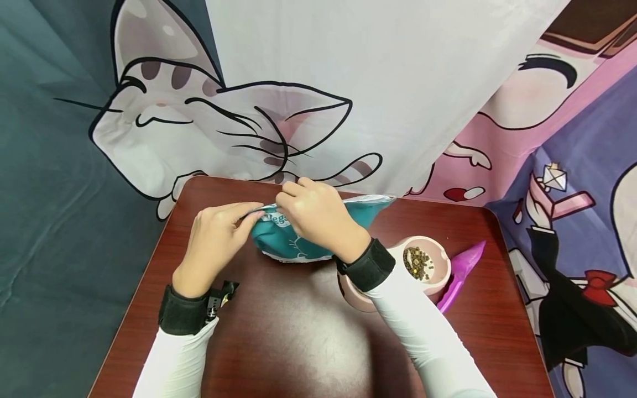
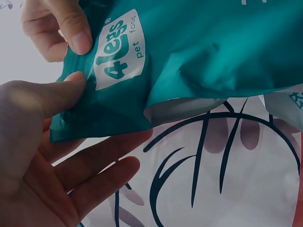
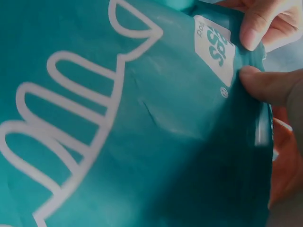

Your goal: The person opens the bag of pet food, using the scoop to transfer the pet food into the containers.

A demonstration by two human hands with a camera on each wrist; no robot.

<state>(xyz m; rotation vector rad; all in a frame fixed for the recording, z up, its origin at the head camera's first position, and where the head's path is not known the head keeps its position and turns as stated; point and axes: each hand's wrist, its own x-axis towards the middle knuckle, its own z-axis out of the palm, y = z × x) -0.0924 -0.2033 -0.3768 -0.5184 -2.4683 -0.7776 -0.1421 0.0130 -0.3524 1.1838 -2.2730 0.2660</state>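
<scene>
A teal pet food bag with a "4Legs" label and a white fish-bone print stands at the far side of the table. My left hand pinches the left corner of its top edge between thumb and fingers. Close beside it, my right hand pinches the same edge, thumb on the printed face in the right wrist view. Seen from the left wrist, the bag mouth gapes a little farther along, showing a pale lining. The right hand's fingers behind the bag are mostly hidden.
Right of the bag, partly behind my right forearm, sits a pale pink double pet bowl with brown kibble in it. A purple pointed plastic thing lies against its right side. A cartoon-printed curtain hangs behind the brown table.
</scene>
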